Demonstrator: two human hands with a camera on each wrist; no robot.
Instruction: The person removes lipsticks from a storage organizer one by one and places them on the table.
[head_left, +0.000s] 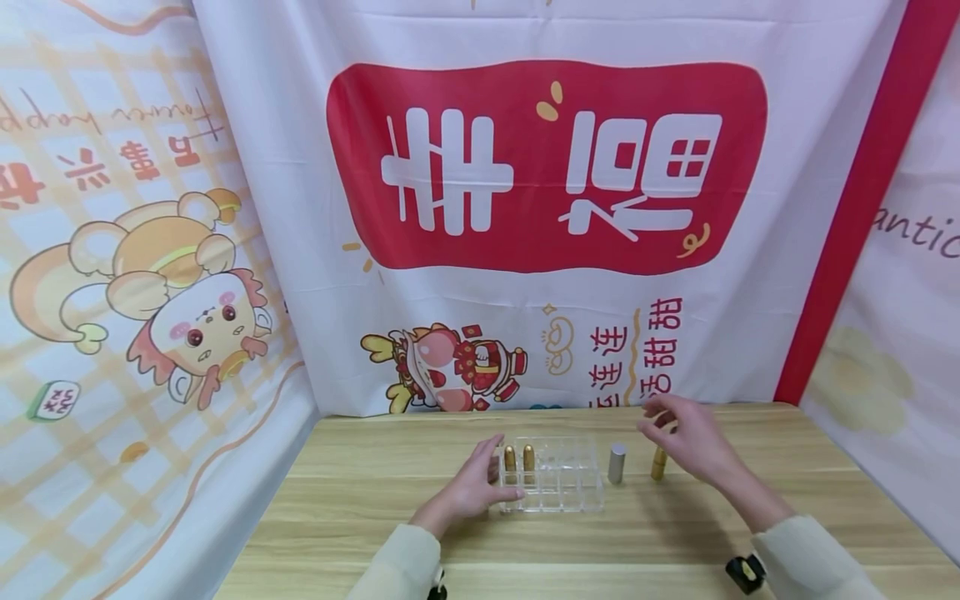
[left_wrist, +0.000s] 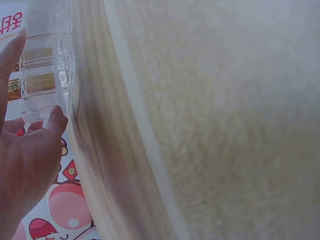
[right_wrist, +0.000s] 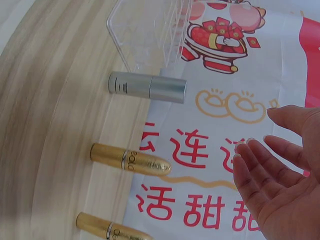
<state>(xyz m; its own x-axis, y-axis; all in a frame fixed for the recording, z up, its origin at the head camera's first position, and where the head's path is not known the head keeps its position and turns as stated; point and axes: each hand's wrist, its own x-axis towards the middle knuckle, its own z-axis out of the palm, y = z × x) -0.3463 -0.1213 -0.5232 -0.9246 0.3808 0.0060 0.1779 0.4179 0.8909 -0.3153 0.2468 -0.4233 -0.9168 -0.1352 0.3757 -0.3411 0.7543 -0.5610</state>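
Left hand: spans the left end of the clear rack, thumb at its front, fingers round the side; I read it as a hold.
Right hand: released, fingers loosely bent, above the loose tubes and apart from them in my wrist view.
Rack contents: two gold tubes upright in the leftmost columns.
Loose tubes: silver tube upright, near the rack's right end; front gold tube and second gold tube standing to its right.
Edges: tabletop meets hanging cloth just behind the rack.
Room: I see a narrow gap between rack and silver tube, and wide wood left of the left hand.
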